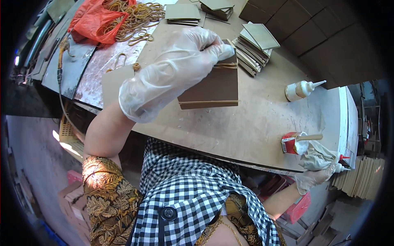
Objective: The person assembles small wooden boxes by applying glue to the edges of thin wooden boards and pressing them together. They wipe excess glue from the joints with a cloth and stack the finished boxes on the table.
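Observation:
My left hand (176,67), in a thin translucent glove, reaches over a brown cardboard box (213,88) on the table. Its fingers are bent and closed on the box's far upper edge, close to a tan rubber band (226,65). A second band runs along the near edge of the box. Off at the table's right front edge is my right hand (314,178), also gloved, with its fingers closed at a crumpled grey-white cloth (318,156). A red nozzle (344,157) and a white nozzle (341,168) stick out beside those fingers; the bottles under them are mostly hidden.
Near the cloth stands a red-and-white tub (289,143) with a wooden stick (310,137). Behind it is a glue bottle (298,91). Board pieces (251,53) are stacked beyond the box. Rubber bands (137,18) and a red plastic bag (96,22) lie far left; brown boxes (328,41) line the far right.

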Demonstrator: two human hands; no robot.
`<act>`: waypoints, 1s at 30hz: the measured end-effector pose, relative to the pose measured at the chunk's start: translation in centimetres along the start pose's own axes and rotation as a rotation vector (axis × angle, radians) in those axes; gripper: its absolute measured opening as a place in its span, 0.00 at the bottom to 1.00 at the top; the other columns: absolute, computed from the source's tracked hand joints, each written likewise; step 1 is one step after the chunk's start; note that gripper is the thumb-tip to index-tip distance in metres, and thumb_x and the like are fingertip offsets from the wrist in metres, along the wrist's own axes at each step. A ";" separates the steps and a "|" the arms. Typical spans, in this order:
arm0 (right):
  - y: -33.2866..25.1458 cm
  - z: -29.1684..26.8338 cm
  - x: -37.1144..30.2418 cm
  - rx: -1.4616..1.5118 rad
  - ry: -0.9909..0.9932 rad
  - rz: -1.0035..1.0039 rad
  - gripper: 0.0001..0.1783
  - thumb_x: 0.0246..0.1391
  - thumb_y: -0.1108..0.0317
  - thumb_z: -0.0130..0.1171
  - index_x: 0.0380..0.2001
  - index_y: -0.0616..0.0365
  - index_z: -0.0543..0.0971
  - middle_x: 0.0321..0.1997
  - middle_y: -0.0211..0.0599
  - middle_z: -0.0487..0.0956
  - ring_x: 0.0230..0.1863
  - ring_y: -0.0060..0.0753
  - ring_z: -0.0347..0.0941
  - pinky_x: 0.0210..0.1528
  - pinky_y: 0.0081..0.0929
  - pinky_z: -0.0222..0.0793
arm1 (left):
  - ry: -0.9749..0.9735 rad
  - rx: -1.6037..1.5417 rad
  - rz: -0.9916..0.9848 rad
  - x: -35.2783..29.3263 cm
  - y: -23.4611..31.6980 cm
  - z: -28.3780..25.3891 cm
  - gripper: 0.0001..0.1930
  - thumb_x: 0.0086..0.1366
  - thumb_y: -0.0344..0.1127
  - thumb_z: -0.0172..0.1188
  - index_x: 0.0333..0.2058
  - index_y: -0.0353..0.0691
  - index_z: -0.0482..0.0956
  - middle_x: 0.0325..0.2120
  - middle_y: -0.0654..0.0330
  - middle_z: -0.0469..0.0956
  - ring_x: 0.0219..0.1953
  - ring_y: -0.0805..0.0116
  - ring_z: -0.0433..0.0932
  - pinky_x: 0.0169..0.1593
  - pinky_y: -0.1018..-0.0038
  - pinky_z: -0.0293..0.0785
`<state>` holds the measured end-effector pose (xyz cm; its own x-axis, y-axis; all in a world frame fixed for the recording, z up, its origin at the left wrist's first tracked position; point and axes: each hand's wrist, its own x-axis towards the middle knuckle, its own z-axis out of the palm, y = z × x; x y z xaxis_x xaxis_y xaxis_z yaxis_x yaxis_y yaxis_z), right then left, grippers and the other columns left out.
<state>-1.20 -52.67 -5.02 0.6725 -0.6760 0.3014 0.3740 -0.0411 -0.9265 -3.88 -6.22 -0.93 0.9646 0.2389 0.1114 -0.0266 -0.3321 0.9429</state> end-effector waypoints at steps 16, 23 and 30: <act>-4.5 -5.4 -1.9 0.404 0.090 -0.015 0.26 0.62 0.44 0.50 0.39 0.58 0.78 0.39 0.40 0.81 0.37 0.39 0.79 0.37 0.37 0.79 | -0.327 0.693 0.848 -6.2 -1.8 2.2 0.17 0.57 0.32 0.66 0.46 0.42 0.76 0.29 0.59 0.76 0.34 0.57 0.77 0.50 0.55 0.70; 1.4 -4.9 7.2 -0.172 -0.093 -0.225 0.18 0.62 0.60 0.52 0.43 0.67 0.77 0.37 0.46 0.81 0.34 0.40 0.80 0.36 0.33 0.78 | -0.157 1.063 0.847 -8.5 -2.6 6.0 0.29 0.57 0.42 0.68 0.57 0.43 0.74 0.51 0.56 0.72 0.49 0.57 0.73 0.53 0.58 0.69; 1.9 -1.9 4.9 -0.974 0.028 -0.211 0.17 0.57 0.67 0.60 0.45 0.68 0.79 0.41 0.36 0.80 0.43 0.31 0.76 0.48 0.27 0.70 | -0.047 1.000 0.881 -8.8 -3.4 6.7 0.23 0.59 0.29 0.66 0.54 0.36 0.76 0.49 0.52 0.75 0.40 0.59 0.77 0.43 0.64 0.74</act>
<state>1.59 -57.40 -5.76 0.6325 -0.6017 0.4877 -0.2115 -0.7399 -0.6386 -10.48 -13.34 -7.23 0.7335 -0.4245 0.5308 -0.4584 -0.8856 -0.0747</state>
